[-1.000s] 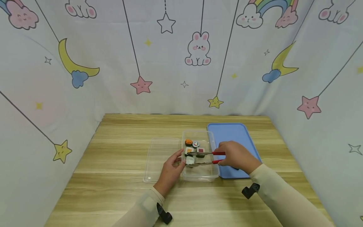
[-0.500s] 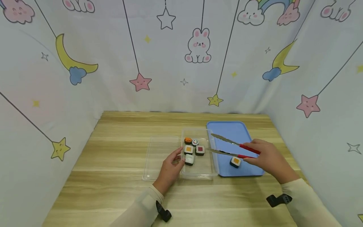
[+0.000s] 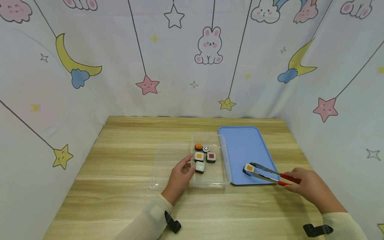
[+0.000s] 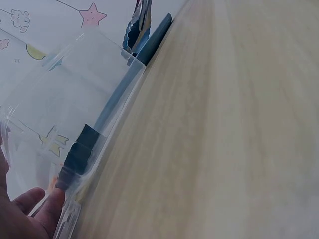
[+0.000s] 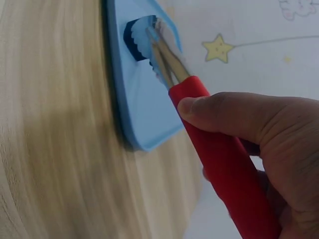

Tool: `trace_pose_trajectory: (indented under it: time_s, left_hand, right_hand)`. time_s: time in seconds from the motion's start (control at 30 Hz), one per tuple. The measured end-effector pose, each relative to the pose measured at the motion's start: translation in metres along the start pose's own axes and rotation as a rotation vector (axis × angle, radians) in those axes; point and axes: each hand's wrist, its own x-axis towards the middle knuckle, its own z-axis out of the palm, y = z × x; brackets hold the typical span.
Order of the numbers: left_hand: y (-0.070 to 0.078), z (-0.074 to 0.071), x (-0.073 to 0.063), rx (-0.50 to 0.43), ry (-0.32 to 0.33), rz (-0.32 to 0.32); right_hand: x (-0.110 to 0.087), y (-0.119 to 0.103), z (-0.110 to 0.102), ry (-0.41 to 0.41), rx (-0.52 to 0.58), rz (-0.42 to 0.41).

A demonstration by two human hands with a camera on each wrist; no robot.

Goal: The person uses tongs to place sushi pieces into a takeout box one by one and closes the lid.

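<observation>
My right hand (image 3: 309, 186) grips the red handles of metal tongs (image 3: 288, 178). The tongs' two tips stand around a sushi roll with an orange centre (image 3: 249, 168), which sits on the blue tray (image 3: 243, 143). In the right wrist view the thumb lies along a red handle (image 5: 219, 154), and the tips partly cover the dark-sided roll (image 5: 133, 42). My left hand (image 3: 179, 176) rests its fingertips against the left side of a clear plastic container (image 3: 216, 175); in the left wrist view the fingers (image 4: 50, 211) touch its wall from outside.
Inside the container are several sushi pieces, among them one with a red centre (image 3: 211, 157), a white-topped one (image 3: 200, 167) and an orange-topped one (image 3: 198, 147). A clear lid (image 3: 168, 163) lies left of the container on the wooden table (image 3: 126, 150). Printed curtains (image 3: 180, 73) surround the table.
My right hand has moved the tongs out of the container, rightward and down to the roll on the tray. The left hand has stayed at the container's side.
</observation>
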Motion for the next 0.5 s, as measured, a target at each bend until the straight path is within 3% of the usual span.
trace_pose_trajectory:
  time_s: [0.3,0.5]
  left_hand:
    - [-0.003,-0.001,0.001,-0.021,-0.006,0.003]
    - [-0.004,-0.003,-0.001,-0.015,-0.013,0.014]
  right_hand:
    - [0.006,-0.006,-0.015,0.062,-0.037,-0.039]
    - [0.022,-0.030,-0.032,0.140,-0.008,-0.093]
